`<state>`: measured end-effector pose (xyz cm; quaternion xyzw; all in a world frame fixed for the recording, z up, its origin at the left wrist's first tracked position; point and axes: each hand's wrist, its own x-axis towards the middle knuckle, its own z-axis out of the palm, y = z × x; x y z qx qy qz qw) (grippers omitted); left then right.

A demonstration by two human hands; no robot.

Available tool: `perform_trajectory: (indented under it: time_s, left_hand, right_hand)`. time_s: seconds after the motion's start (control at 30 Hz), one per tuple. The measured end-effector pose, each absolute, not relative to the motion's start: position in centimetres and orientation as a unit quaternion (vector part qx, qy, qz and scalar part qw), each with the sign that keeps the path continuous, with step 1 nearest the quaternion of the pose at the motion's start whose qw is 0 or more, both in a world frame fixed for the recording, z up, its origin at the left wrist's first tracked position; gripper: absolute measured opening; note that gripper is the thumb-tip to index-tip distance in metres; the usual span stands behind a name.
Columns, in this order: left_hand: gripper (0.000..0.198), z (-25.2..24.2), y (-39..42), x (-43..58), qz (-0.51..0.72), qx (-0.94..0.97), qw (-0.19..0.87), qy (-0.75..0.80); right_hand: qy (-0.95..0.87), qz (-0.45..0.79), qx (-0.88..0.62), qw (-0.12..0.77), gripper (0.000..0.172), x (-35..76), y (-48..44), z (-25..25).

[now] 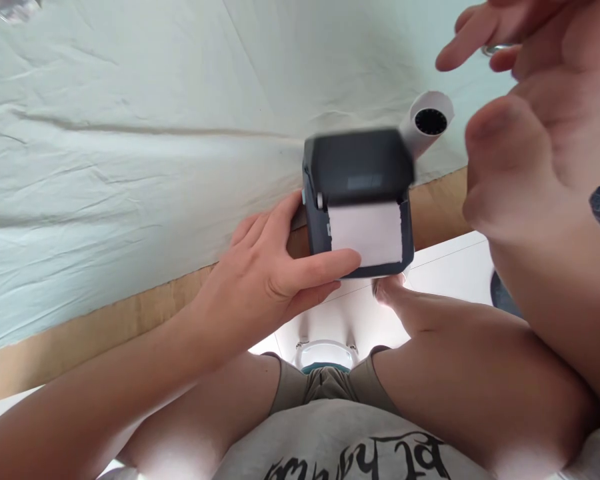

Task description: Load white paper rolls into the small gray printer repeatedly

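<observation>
A small black printer (364,163), its dark lid blurred, sits at the table's near edge with a strip of white paper (366,230) across its front. My left hand (275,267) grips it from the left, the thumb lying over the paper's lower edge and the other fingers along the side. Just behind its right corner is a white cylinder (433,120) with a dark round end; I cannot make out its kind. To the right, close to the camera, my right hand (525,127) is raised with fingers apart, holding nothing visible and not touching the printer.
A pale, wrinkled cloth (130,173) covers the table, leaving a bare wooden edge (105,313) in front. Something shiny and clear (17,10) lies at the far left corner. Below are my legs, a white tiled floor (450,267) and a white seat edge (325,350).
</observation>
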<state>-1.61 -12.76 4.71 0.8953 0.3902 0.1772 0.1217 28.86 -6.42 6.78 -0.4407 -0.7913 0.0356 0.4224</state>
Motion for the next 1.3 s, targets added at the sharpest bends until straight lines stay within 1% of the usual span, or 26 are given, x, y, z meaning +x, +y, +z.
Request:
perform_trajectory:
  time_s: [0.1, 0.2, 0.3, 0.37, 0.43, 0.5, 0.57, 0.63, 0.83, 0.93, 1.0, 1.03, 1.07, 1.1, 1.17, 1.23, 1.3]
  left_hand:
    - [0.042, 4.8, -12.7, -1.6, 0.183, 0.895, 0.126, 0.386]
    - [0.046, 4.9, -12.6, -1.7, 0.161, 0.896, 0.126, 0.395]
    - [0.057, 4.7, -12.5, -1.7, 0.164, 0.895, 0.128, 0.396]
    - [0.069, 4.4, -12.5, -1.8, 0.182, 0.891, 0.129, 0.396]
    - [0.083, 3.9, -12.4, -2.0, 0.199, 0.888, 0.122, 0.396]
    - [0.093, 3.5, -12.3, -2.1, 0.206, 0.887, 0.121, 0.395]
    - [0.095, 3.4, -12.2, -2.3, 0.208, 0.886, 0.130, 0.394]
    - [0.092, 3.4, -12.0, -2.5, 0.206, 0.886, 0.141, 0.392]
    - [0.087, 3.8, -11.9, -2.1, 0.197, 0.889, 0.127, 0.394]
    - [0.087, 3.9, -12.1, -1.9, 0.211, 0.881, 0.128, 0.404]
    - [0.092, 3.9, -12.0, -1.9, 0.213, 0.869, 0.142, 0.423]
    - [0.096, 3.9, -12.0, -2.0, 0.207, 0.866, 0.150, 0.429]
    - [0.099, 4.0, -11.9, -2.0, 0.200, 0.867, 0.154, 0.431]
    - [0.100, 4.0, -11.8, -2.1, 0.191, 0.868, 0.154, 0.431]
    - [0.096, 4.2, -11.6, -2.1, 0.176, 0.873, 0.148, 0.430]
    - [0.090, 4.4, -11.6, -2.0, 0.171, 0.871, 0.146, 0.438]
    - [0.089, 4.5, -11.7, -1.9, 0.170, 0.865, 0.151, 0.448]
  right_hand:
    - [-0.802, 0.004, -0.453, 0.389, 0.048, 28.9, -7.1, 7.1]
    - [-0.821, -0.017, -0.431, 0.373, 0.042, 28.3, -7.2, 7.2]
    - [-0.841, 0.026, -0.435, 0.321, 0.038, 28.0, -7.0, 7.1]
    - [-0.847, 0.063, -0.439, 0.291, 0.040, 28.3, -6.8, 7.1]
    - [-0.850, 0.094, -0.440, 0.275, 0.045, 28.7, -6.7, 7.1]
    - [-0.851, 0.117, -0.444, 0.257, 0.050, 29.2, -6.5, 7.2]
    - [-0.852, 0.134, -0.446, 0.240, 0.053, 29.6, -6.2, 7.4]
    - [-0.856, 0.146, -0.443, 0.225, 0.054, 29.8, -5.9, 7.4]
    - [-0.864, 0.138, -0.426, 0.232, 0.049, 29.6, -5.6, 6.9]
    - [-0.861, 0.069, -0.429, 0.264, 0.050, 29.3, -6.6, 6.9]
    - [-0.843, 0.002, -0.449, 0.298, 0.045, 29.2, -7.7, 7.2]
    - [-0.828, -0.016, -0.462, 0.316, 0.041, 29.2, -8.2, 7.4]
    - [-0.813, -0.014, -0.478, 0.333, 0.041, 29.2, -8.7, 7.6]
    - [-0.799, 0.005, -0.494, 0.344, 0.046, 29.2, -9.0, 7.7]
    - [-0.785, 0.081, -0.510, 0.343, 0.062, 29.1, -9.5, 7.8]
    - [-0.784, 0.168, -0.509, 0.314, 0.079, 28.8, -9.6, 7.5]
    - [-0.779, 0.232, -0.507, 0.286, 0.089, 28.4, -9.3, 7.1]
